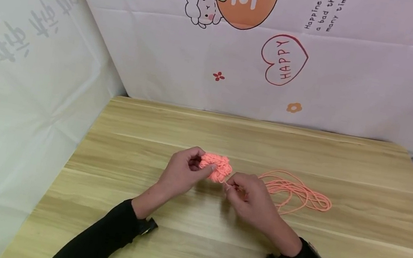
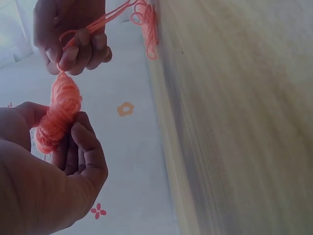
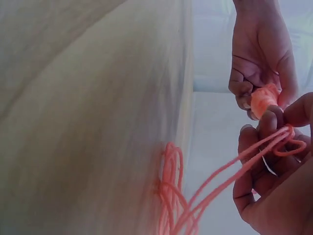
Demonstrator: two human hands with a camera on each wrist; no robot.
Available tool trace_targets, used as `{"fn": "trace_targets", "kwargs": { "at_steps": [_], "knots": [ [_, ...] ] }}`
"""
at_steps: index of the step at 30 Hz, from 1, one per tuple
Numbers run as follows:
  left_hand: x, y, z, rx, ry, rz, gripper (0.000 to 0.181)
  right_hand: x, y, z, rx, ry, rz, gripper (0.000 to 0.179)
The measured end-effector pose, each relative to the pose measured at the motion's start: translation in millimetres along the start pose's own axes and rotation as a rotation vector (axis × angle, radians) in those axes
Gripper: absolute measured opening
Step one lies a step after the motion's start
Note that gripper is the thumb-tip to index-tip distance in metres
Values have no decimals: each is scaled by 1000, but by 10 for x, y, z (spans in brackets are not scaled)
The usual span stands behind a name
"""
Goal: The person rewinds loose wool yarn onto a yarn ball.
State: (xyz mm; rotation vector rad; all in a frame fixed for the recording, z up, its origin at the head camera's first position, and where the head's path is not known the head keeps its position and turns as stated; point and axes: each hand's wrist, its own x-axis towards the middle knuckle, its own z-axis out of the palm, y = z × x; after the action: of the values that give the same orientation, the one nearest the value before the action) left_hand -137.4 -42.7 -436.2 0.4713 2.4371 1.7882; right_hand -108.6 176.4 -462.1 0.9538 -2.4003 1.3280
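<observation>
A small coral-pink bundle of yarn (image 1: 219,166) is held above the table by my left hand (image 1: 181,170), thumb on the near side and fingers behind. Just to its right, my right hand (image 1: 254,199) pinches yarn strands coming off the bundle's end. In the left wrist view the wound yarn bundle (image 2: 59,110) narrows to a tip under the right fingertips (image 2: 69,58). Seen from the right wrist, a small loop (image 3: 289,147) hangs at the pinch, and strands (image 3: 230,176) run down from it to the loose yarn.
Loose coral yarn (image 1: 296,193) lies in long loops on the wooden table (image 1: 189,250), right of the hands. A white printed cloth (image 1: 160,61) hangs behind the table's far edge, and another white cloth (image 1: 33,122) stands along the left side.
</observation>
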Motion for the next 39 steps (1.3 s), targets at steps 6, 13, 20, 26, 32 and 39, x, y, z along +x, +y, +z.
{"fn": "trace_targets", "kwargs": {
  "at_steps": [6, 13, 20, 26, 32, 39],
  "knots": [
    [16, -147, 2, 115, -48, 12, 18, 3, -39, -28, -53, 13, -46, 34],
    [21, -187, 25, 247, -164, 100, 13, -23, -73, -45, -71, 27, -42, 32],
    [24, -209, 69, 290, -378, 213, 12, -23, -104, -76, -42, 42, -7, 35],
    [10, -204, 93, 326, -520, 306, 13, -23, -114, -86, -13, 36, 38, 34],
    [-4, -176, 116, 291, -662, 459, 18, -25, -101, -86, 15, 35, 71, 34],
    [-22, -55, 85, 184, -707, 541, 10, -30, -82, -78, 58, 33, 116, 32]
  ]
}}
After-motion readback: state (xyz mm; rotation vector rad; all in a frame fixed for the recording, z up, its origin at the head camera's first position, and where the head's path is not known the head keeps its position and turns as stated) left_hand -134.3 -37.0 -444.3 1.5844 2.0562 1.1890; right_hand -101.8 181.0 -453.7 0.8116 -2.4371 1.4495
